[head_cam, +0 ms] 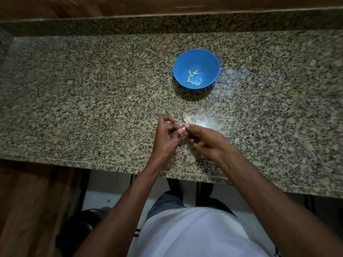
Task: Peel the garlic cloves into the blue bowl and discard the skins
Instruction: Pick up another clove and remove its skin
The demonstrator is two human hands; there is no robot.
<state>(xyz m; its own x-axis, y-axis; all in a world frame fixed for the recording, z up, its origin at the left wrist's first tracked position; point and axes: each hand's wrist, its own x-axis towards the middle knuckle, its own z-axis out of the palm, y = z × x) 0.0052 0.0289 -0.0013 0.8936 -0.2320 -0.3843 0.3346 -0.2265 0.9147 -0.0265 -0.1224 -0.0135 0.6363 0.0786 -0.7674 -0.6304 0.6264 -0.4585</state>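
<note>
White shirt (194, 234), probably jeans (168, 203).

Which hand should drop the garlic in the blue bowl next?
Probably the right hand: it pinches the garlic clove, and the blue bowl sits ahead on its side. The left hand is farther from it.

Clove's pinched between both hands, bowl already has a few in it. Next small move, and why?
Probably finish pulling the skin off. Both the left hand and right hand pinch the garlic clove over the counter, near its front edge, and it looks partly skinned. The blue bowl sits apart, farther back, holding peeled cloves, so dropping it in comes afterwards.
</note>
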